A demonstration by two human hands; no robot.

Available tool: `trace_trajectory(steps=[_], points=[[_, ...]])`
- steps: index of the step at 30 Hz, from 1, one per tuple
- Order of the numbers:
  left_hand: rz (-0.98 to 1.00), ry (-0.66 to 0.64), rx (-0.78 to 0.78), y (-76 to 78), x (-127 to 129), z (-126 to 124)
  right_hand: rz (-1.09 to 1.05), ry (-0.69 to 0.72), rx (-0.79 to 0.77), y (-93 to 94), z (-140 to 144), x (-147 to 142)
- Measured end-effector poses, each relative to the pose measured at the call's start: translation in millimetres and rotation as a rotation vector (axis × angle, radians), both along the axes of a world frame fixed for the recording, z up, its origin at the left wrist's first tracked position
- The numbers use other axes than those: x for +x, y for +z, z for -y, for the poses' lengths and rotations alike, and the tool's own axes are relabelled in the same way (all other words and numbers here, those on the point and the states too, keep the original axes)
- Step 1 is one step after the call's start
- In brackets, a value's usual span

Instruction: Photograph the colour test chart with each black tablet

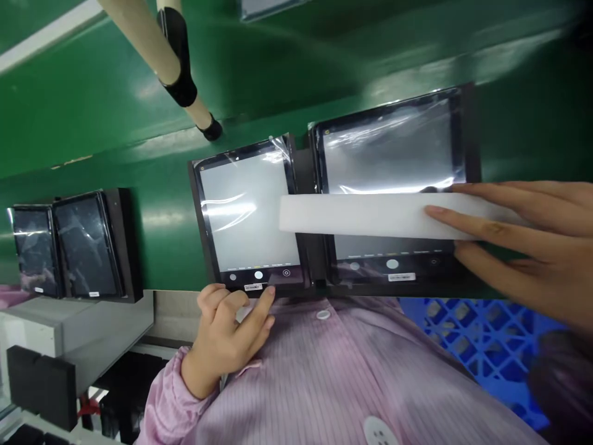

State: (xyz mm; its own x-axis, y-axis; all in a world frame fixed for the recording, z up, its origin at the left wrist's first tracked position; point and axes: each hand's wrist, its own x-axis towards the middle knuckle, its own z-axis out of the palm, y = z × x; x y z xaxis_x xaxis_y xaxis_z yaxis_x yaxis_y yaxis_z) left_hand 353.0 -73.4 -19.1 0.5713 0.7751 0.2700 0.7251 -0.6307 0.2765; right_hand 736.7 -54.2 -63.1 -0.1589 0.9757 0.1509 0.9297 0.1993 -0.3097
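Observation:
My right hand (532, 241) holds a long white strip (361, 214), its fingers stretched along both sides of it. The strip spans above the right tablet (393, 161), and its far end reaches over the left tablet (248, 213). Both screens are lit, show a pale camera-like picture with round buttons below, and carry glossy clear film. They sit side by side in a dark tray (317, 247). At the left tablet's lower edge is my left hand (231, 327), index finger extended by the barcode label (253, 287), other fingers loosely bent, nothing visible in them.
Two dark-screened tablets (86, 247) lie in another tray on the green table (162, 228) at left. A beige pipe stand with black joints (180, 86) rises behind. Below the table edge are a blue plastic crate (486, 346) and black foam blocks (41, 386).

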Motion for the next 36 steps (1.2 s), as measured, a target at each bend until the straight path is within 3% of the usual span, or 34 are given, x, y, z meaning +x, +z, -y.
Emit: trace_trajectory(steps=[3,7,13,18,26,30,36], points=[[0.006,-0.051,0.009,3.5,15,-7,0.073,0.105,0.14,1.3,12,-4],[-0.037,-0.175,-0.036,7.6,47,-20,0.154,-0.014,0.102,11.4,48,-1],[-0.144,-0.333,-0.058,2.6,106,-35,0.225,-0.258,0.098,15.3,112,33],[-0.185,-0.345,-0.049,1.8,135,-34,0.2,-0.311,0.1,11.9,124,50],[-0.261,-0.309,-0.056,4.5,147,-30,0.155,-0.273,0.133,4.9,120,61],[-0.174,-0.329,-0.032,10.6,145,-31,0.179,-0.262,0.142,2.2,118,64],[-0.193,-0.332,-0.077,13.0,131,-28,0.189,-0.263,0.157,3.1,118,63]])
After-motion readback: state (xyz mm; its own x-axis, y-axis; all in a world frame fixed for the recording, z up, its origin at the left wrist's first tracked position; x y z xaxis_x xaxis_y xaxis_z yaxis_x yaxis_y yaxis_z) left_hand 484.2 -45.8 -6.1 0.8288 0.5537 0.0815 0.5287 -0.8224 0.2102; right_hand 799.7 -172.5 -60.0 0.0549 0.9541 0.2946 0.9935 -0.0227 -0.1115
